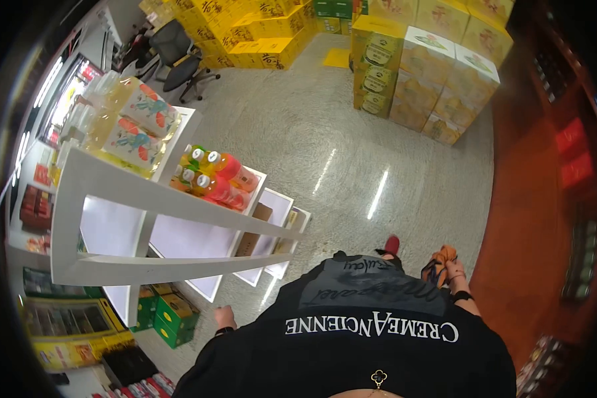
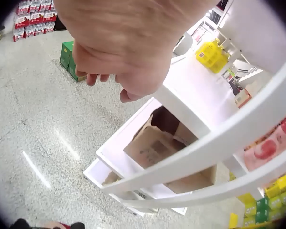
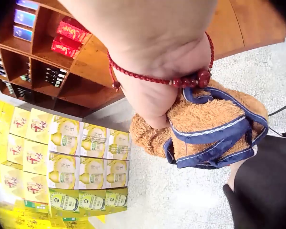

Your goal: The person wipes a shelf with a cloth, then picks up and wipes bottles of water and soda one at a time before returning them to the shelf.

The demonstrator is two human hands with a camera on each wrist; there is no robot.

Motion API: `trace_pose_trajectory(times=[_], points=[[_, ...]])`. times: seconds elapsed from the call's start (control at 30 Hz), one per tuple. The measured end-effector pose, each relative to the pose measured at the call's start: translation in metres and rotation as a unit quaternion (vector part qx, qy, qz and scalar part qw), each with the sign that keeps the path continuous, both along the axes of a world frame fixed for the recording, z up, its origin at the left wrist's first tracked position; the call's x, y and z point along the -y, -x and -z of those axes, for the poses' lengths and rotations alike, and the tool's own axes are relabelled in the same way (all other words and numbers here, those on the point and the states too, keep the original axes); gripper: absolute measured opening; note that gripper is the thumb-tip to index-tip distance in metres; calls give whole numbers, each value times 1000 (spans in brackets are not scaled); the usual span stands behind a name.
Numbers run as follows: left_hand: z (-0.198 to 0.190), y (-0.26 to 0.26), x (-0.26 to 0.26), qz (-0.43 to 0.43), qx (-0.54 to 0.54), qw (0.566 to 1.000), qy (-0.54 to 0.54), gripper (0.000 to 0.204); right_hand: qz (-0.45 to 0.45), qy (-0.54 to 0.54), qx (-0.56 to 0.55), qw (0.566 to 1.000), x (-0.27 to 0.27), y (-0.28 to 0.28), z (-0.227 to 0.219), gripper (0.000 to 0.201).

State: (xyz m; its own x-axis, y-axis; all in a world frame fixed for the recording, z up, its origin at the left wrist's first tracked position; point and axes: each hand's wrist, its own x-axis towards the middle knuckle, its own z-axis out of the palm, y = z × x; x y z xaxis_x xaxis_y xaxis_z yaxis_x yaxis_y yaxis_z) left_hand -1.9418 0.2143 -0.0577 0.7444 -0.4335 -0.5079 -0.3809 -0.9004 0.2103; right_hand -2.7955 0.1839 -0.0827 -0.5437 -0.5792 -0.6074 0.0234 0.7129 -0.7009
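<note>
A fluffy orange-brown cleaning cloth (image 3: pixel 207 117) with dark blue edging hangs bunched in my right hand (image 1: pixel 456 270). In the right wrist view that hand (image 3: pixel 157 95), with a red braided bracelet, grips the cloth. Beside the body hangs my left hand (image 1: pixel 224 317), its fingers loosely curled with nothing held. The left wrist view has this hand (image 2: pixel 128 62) in front of a white stepped shelf (image 2: pixel 181 102). An opened cardboard box (image 2: pixel 155 145) sits on a lower shelf tier.
The shelf frame (image 1: pixel 159 199) on the left carries bottled drinks (image 1: pixel 225 179) and large jugs (image 1: pixel 129 126). Boxes (image 1: pixel 438 79) are stacked ahead on the grey floor (image 1: pixel 298 119). A wooden rack (image 3: pixel 43 52) stands to the right, an office chair (image 1: pixel 179 60) far left.
</note>
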Motion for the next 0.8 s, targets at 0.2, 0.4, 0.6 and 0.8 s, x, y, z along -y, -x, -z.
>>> trace_pose_trajectory(times=[0.2, 0.4, 0.6, 0.8], points=[[9, 125, 47, -3, -24, 1000, -7, 56, -161, -219, -146, 951, 69, 90, -12, 56], [-65, 279, 146, -78, 12, 994, 78, 55, -129, -136, -80, 979, 196, 210, 40, 41], [-71, 340, 169, -250, -42, 954, 157, 54, -186, -78, -17, 979, 395, 168, -53, 37], [-38, 358, 189, -239, -26, 970, 36, 52, -333, -79, -42, 939, 562, 95, -43, 35]])
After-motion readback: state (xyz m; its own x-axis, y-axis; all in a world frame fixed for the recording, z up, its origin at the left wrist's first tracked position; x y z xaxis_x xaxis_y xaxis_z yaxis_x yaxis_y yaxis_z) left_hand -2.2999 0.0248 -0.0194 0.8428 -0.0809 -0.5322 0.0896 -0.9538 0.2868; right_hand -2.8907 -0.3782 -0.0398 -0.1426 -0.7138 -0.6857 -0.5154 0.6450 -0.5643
